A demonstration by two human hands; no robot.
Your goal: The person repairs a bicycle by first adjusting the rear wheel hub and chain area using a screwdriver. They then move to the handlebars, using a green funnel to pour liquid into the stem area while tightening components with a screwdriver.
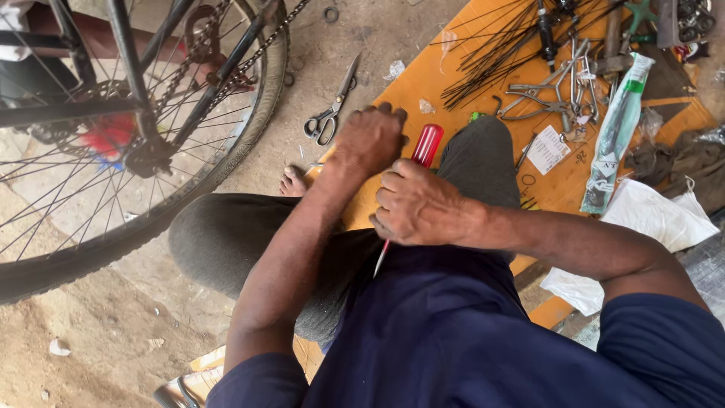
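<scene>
My right hand (415,205) is closed around a screwdriver with a clear red handle (427,145); its metal shaft (381,261) points down toward my lap. My left hand (370,140) is bunched into a fist just left of the red handle, knuckles up, resting over the edge of the orange board (423,79). What the left hand holds is hidden. I sit with bent knees in grey trousers (234,234) and a dark blue shirt.
A bicycle wheel (113,151) with chain stands at the left on the dirt floor. Scissors (332,109) lie beside the board. On the board lie a bundle of spokes (498,53), pliers and metal tools (559,83), and a green-and-white packet (615,136). White bag (657,215) at right.
</scene>
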